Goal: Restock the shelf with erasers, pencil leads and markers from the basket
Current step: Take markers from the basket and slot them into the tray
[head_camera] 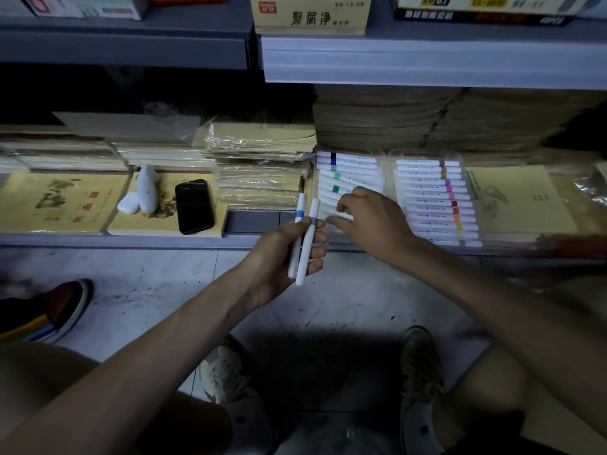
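- The left hand (279,257) grips two white markers (305,254), one blue-banded and one grey-banded. They stand nearly upright, tips toward 12 o'clock, just off the lower shelf's front edge (131,240).
- The right hand (374,221) reaches over that edge into a clear tray (381,165) of markers at 1 o'clock from the left hand. Its fingers are curled down on the rows; I cannot tell whether they pinch one.
- A second clear tray (463,165), full of markers, sits touching it at 3 o'clock.
- Wrapped paper stacks (259,182) crowd the first tray at 9 o'clock.
- A black phone (194,206) lies farther toward 9 o'clock.
- The upper shelf (427,60) overhangs at 12 o'clock.
- Bare floor (147,290) lies open at 6 o'clock.
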